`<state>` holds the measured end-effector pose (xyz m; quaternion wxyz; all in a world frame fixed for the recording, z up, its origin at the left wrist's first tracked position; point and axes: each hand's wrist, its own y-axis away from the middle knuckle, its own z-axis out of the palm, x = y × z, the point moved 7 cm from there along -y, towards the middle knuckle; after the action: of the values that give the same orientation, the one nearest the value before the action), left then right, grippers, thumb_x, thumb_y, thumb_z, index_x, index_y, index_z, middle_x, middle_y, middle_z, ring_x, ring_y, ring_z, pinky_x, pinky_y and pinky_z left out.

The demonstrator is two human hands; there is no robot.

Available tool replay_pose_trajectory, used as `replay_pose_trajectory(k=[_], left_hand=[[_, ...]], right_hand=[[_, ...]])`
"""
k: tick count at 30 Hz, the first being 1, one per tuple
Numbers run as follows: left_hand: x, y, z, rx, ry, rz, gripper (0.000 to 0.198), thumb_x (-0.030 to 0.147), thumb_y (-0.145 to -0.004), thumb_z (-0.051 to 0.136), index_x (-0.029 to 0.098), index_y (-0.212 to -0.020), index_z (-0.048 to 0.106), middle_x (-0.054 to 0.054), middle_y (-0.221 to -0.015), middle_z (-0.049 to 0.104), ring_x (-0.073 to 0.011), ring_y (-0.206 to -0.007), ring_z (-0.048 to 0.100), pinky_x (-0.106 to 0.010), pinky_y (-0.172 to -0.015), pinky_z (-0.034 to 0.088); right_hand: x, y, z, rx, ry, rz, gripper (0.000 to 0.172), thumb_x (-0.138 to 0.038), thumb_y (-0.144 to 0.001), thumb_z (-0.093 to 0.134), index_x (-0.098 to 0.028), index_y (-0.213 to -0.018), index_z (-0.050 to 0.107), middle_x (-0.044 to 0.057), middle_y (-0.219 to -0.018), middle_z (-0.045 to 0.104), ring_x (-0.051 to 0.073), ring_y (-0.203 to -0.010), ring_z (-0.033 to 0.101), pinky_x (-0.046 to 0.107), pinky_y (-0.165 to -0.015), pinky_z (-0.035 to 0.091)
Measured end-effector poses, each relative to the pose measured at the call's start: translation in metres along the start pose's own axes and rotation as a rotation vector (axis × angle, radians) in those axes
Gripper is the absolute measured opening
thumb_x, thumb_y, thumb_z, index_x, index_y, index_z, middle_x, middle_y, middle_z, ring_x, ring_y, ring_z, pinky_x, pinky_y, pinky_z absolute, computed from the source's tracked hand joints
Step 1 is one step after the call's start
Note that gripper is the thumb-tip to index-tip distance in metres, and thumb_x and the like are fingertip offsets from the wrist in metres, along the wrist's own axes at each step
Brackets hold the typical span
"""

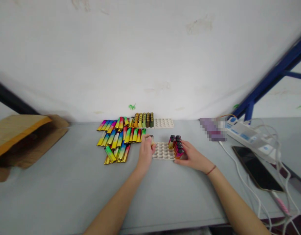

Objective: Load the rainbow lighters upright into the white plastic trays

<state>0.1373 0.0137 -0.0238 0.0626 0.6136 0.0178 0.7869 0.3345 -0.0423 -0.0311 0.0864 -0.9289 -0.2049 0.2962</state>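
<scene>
My left hand (pixel 147 148) is closed around a small cylinder with a dark end, just left of a white tray (pixel 162 151) with round holes. My right hand (pixel 190 156) rests against the tray's right side, its fingers and thumb around the outer row of pink cylinders with black tops (pixel 179 148). These stand upright in the right part of the tray; its left holes show bare. Left of my left hand lies a pile of shiny multicoloured cylinders (pixel 119 138). Behind stand upright cylinders with gold tops (pixel 143 120), beside a second white holed tray (pixel 163 123).
An open cardboard box (pixel 23 137) sits at the far left. On the right are a white power strip (pixel 253 137), a dark phone (pixel 256 168), a partly blurred purple object (pixel 212 129) and loose white cables. A wall and blue frame bars stand behind.
</scene>
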Motion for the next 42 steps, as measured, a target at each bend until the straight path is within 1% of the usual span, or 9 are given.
replay_pose_trajectory(k=[3, 6, 8, 10, 20, 26, 30, 36, 42], left_hand=[[0.006, 0.006, 0.007, -0.089, -0.183, 0.149, 0.033, 0.052, -0.089, 0.051, 0.022, -0.102, 0.049, 0.007, -0.062, 0.049, -0.0101, -0.051, 0.045, -0.021, -0.050, 0.037], [0.018, 0.014, 0.016, -0.180, -0.379, 0.417, 0.024, 0.043, -0.094, 0.050, 0.020, -0.100, 0.056, -0.002, -0.082, 0.061, -0.0140, -0.073, 0.059, -0.027, -0.069, 0.048], [0.025, 0.018, 0.021, -0.211, -0.483, 0.587, 0.021, 0.038, -0.094, 0.053, 0.019, -0.098, 0.061, -0.005, -0.092, 0.064, -0.0167, -0.087, 0.061, -0.030, -0.080, 0.050], [0.026, 0.020, 0.024, -0.246, -0.551, 0.664, 0.019, 0.035, -0.093, 0.055, 0.019, -0.099, 0.065, -0.006, -0.093, 0.066, -0.0175, -0.088, 0.062, -0.031, -0.082, 0.050], [0.015, 0.022, 0.033, -0.390, -0.728, 0.662, 0.019, 0.031, -0.095, 0.057, 0.020, -0.106, 0.068, -0.007, -0.102, 0.073, -0.0217, -0.098, 0.067, -0.037, -0.091, 0.049], [0.016, 0.025, 0.038, -0.406, -0.783, 0.686, 0.020, 0.030, -0.095, 0.057, 0.021, -0.109, 0.068, -0.007, -0.107, 0.074, -0.0219, -0.102, 0.067, -0.037, -0.093, 0.049], [0.015, 0.026, 0.039, -0.371, -0.798, 0.693, 0.024, 0.030, -0.094, 0.059, 0.023, -0.117, 0.066, -0.006, -0.107, 0.075, -0.0209, -0.097, 0.069, -0.038, -0.092, 0.050], [0.012, 0.024, 0.038, -0.361, -0.762, 0.723, 0.019, 0.032, -0.096, 0.057, 0.022, -0.108, 0.067, -0.006, -0.103, 0.074, -0.0195, -0.093, 0.069, -0.035, -0.088, 0.052], [0.011, 0.026, 0.044, -0.400, -0.795, 0.748, 0.021, 0.030, -0.096, 0.056, 0.023, -0.112, 0.066, -0.006, -0.104, 0.073, -0.0191, -0.095, 0.068, -0.034, -0.090, 0.053]], right_hand=[[0.001, 0.001, 0.001, 0.003, 0.008, -0.002, 0.075, -0.054, -0.081, 0.072, -0.014, -0.140, 0.050, 0.022, -0.143, 0.053, 0.035, -0.130, 0.052, 0.055, -0.111, 0.042], [0.001, 0.001, 0.001, 0.007, 0.005, -0.009, 0.075, -0.053, -0.081, 0.072, -0.015, -0.141, 0.049, 0.021, -0.143, 0.053, 0.035, -0.130, 0.052, 0.055, -0.111, 0.042], [0.001, 0.001, 0.001, 0.018, 0.006, -0.012, 0.075, -0.053, -0.081, 0.072, -0.015, -0.141, 0.048, 0.021, -0.142, 0.053, 0.035, -0.130, 0.052, 0.056, -0.111, 0.042], [0.001, 0.001, 0.001, 0.020, 0.009, -0.014, 0.075, -0.053, -0.081, 0.072, -0.015, -0.141, 0.048, 0.021, -0.142, 0.053, 0.035, -0.129, 0.052, 0.056, -0.110, 0.042], [-0.002, 0.000, 0.001, -0.013, 0.001, -0.009, 0.073, -0.050, -0.081, 0.073, -0.014, -0.140, 0.049, 0.021, -0.145, 0.051, 0.035, -0.132, 0.050, 0.054, -0.112, 0.041], [-0.004, -0.002, -0.001, -0.030, -0.004, 0.011, 0.071, -0.046, -0.079, 0.075, -0.014, -0.138, 0.052, 0.021, -0.145, 0.051, 0.034, -0.133, 0.049, 0.052, -0.113, 0.040], [-0.008, -0.003, -0.002, -0.013, -0.009, 0.007, 0.067, -0.045, -0.078, 0.076, -0.016, -0.135, 0.054, 0.019, -0.143, 0.054, 0.034, -0.131, 0.051, 0.052, -0.112, 0.041], [-0.009, -0.002, -0.003, -0.007, -0.004, 0.006, 0.068, -0.043, -0.077, 0.076, -0.017, -0.136, 0.054, 0.019, -0.143, 0.054, 0.035, -0.131, 0.052, 0.052, -0.112, 0.041], [-0.011, -0.004, -0.005, -0.015, -0.010, 0.008, 0.066, -0.041, -0.077, 0.077, -0.017, -0.135, 0.055, 0.018, -0.143, 0.055, 0.035, -0.129, 0.053, 0.052, -0.110, 0.043]])
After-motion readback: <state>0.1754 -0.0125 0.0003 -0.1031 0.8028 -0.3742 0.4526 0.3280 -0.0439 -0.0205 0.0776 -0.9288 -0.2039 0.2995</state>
